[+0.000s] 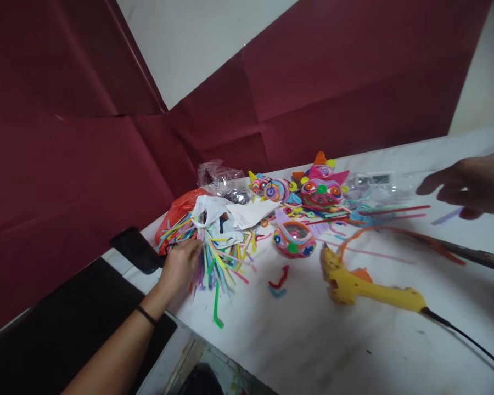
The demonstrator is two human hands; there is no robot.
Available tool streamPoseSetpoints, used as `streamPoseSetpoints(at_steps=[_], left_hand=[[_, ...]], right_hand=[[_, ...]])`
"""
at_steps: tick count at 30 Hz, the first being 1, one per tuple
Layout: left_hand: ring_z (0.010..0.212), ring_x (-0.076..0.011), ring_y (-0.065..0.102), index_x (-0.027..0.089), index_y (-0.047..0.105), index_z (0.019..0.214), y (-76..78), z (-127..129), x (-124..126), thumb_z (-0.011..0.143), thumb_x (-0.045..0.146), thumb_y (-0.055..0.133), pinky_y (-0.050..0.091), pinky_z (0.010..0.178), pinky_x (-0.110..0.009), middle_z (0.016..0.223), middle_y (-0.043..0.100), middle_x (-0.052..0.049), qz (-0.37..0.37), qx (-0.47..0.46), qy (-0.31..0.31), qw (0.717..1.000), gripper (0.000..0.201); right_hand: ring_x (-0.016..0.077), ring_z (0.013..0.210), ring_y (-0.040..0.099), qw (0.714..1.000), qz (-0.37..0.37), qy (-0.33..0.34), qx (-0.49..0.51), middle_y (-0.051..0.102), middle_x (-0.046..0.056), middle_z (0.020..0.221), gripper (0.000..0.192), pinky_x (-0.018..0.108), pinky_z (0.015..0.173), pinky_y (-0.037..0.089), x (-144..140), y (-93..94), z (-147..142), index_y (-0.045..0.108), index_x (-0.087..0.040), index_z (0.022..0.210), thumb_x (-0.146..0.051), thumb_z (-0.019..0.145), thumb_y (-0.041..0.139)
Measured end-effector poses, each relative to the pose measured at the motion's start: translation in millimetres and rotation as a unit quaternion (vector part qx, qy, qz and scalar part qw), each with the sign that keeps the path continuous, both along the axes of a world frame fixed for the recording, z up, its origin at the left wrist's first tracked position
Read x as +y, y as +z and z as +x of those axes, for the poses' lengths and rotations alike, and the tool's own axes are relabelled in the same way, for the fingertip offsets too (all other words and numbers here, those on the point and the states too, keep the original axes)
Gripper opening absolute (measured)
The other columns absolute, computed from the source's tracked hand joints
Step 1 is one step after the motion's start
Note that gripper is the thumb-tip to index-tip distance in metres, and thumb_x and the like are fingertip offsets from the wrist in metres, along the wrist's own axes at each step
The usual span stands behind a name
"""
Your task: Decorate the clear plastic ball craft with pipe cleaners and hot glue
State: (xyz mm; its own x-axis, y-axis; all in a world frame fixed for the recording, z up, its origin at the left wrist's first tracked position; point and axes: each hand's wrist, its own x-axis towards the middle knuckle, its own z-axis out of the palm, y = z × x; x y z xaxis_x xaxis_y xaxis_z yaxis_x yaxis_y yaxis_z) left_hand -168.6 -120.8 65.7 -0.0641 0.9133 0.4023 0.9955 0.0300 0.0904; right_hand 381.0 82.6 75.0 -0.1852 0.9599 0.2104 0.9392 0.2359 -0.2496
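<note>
No readable writing: the white paper slip [253, 213] among the craft bits has print too small to make out. Containers: a white plastic bag [209, 213] and an orange-red plastic bag [177, 211] spill a bundle of multicolour pipe-cleaner strips [214, 258]; a clear crinkled plastic bag [222, 181] behind them holds something dark, can't tell what. Left hand [180, 269] is on the strip bundle at its left side, fingers curled into the strips, pinching some. Right hand [471, 189] hovers over the right of the white marble tabletop [313, 340], fingers loosely half-spread, holding nothing, blurred. Yellow hot-glue gun [362, 282] lies flat mid-table, black cord running right. Small round pipe-cleaner pot [293, 238] sits just left of its nozzle. Near table half bare; table's left edge close to the left wrist.
</note>
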Motion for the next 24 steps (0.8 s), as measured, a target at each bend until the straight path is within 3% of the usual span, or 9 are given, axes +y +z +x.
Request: streamPoseSetpoints(at_steps=[2,3,5,8,14,17,21,24], left_hand=[[0.103,-0.0296,0.068,0.02,0.072,0.102,9.1,-12,5,0.089,0.028,0.048,0.049,0.093,-0.04,0.109,0.075,-0.013,0.006,-0.02,0.024,1.0,0.029],[0.097,-0.0291,0.07,0.022,0.073,0.096,11.8,-17,7,0.087,0.03,0.051,0.05,0.089,-0.038,0.103,0.076,-0.011,-0.003,-0.033,0.033,0.999,0.025],[0.083,-0.027,0.071,0.024,0.072,0.085,12.1,-21,10,0.082,0.037,0.06,0.051,0.079,-0.034,0.087,0.077,-0.006,-0.028,-0.063,0.05,0.996,0.018],[0.075,-0.0278,0.07,0.024,0.071,0.084,2.7,-20,12,0.071,0.046,0.072,0.048,0.069,-0.033,0.076,0.074,-0.004,-0.05,-0.116,0.091,0.988,0.026],[0.086,-0.0319,0.067,0.023,0.064,0.08,-18.6,-13,21,0.044,0.03,0.087,0.048,0.078,-0.037,0.074,0.068,-0.002,-0.038,-0.25,0.133,0.958,0.043],[0.082,-0.0274,0.067,0.022,0.062,0.086,-22.9,-8,25,0.041,0.017,0.083,0.051,0.077,-0.036,0.073,0.066,0.001,-0.023,-0.349,0.12,0.929,0.049],[0.068,-0.02,0.067,0.019,0.059,0.101,-22.7,1,20,0.047,0.012,0.075,0.055,0.066,-0.033,0.074,0.067,0.002,-0.015,-0.499,0.081,0.863,0.057],[0.059,-0.0156,0.065,0.019,0.056,0.101,-20.5,5,13,0.048,0.008,0.072,0.055,0.058,-0.028,0.074,0.066,0.003,0.001,-0.568,0.074,0.82,0.056]], right_hand=[[0.0261,0.06,0.074,0.993,-0.111,-0.028,-0.007,0.071,0.005,0.056,0.022,0.038,0.066,0.046,-6,7.7,-6,0.07,-0.025,0.091,-0.016,0.08,0.054],[0.0261,0.063,0.074,0.991,-0.131,-0.028,-0.006,0.073,0.006,0.059,0.023,0.039,0.07,0.046,-10,11.8,-9,0.069,-0.024,0.096,-0.016,0.081,0.053],[0.0255,0.062,0.074,0.992,-0.126,-0.013,-0.003,0.075,0.006,0.062,0.023,0.04,0.072,0.045,-17,18.7,-15,0.068,-0.024,0.099,-0.017,0.083,0.052],[0.0242,0.062,0.075,0.993,-0.117,-0.003,0.001,0.078,0.007,0.07,0.023,0.04,0.073,0.045,-22,23.4,-19,0.067,-0.022,0.1,-0.016,0.082,0.054],[0.0221,0.064,0.075,0.993,-0.113,-0.018,-0.012,0.081,0.005,0.078,0.03,0.037,0.073,0.046,-17,20.7,-18,0.068,-0.022,0.105,-0.01,0.078,0.059],[0.0218,0.062,0.075,0.993,-0.115,-0.017,-0.009,0.081,0.006,0.078,0.032,0.036,0.072,0.047,-15,19.9,-17,0.068,-0.022,0.107,-0.01,0.079,0.059],[0.0216,0.061,0.074,0.993,-0.114,-0.018,-0.001,0.08,0.008,0.076,0.031,0.037,0.07,0.046,-16,21.4,-17,0.067,-0.02,0.11,-0.012,0.081,0.059],[0.0218,0.061,0.073,0.994,-0.11,-0.017,0.004,0.079,0.007,0.073,0.031,0.037,0.069,0.046,-19,24.3,-20,0.067,-0.02,0.11,-0.014,0.081,0.058]])
